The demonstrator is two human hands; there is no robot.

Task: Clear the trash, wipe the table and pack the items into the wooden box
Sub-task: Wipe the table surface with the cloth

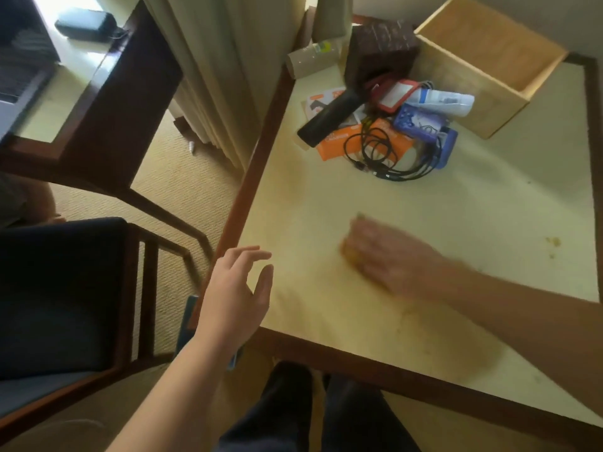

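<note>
Wiping is in hand: the right hand [385,256], blurred, presses a yellowish sponge [350,252] flat on the table [489,197]; its grip cannot be told. The left hand [238,288] hovers open, holding nothing. Advise overlapping strokes toward the stains [553,243]. The wooden box [483,93] lies tipped, mouth facing right, long axis toward the far corner.

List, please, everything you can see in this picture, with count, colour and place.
wooden box: one, light wood, far right on table, looks empty
table: one, cream top, dark rim
dark box: one, brown, left of wooden box
black cable: coiled, front of pile
orange packets: several, under cable
white tube: one, beside wooden box
crumbs: yellowish, right edge
sponge: one, yellowish, blurred, under right hand
chair: one, dark seat, left
left hand: open, over table edge
right hand: pressing sponge
</note>
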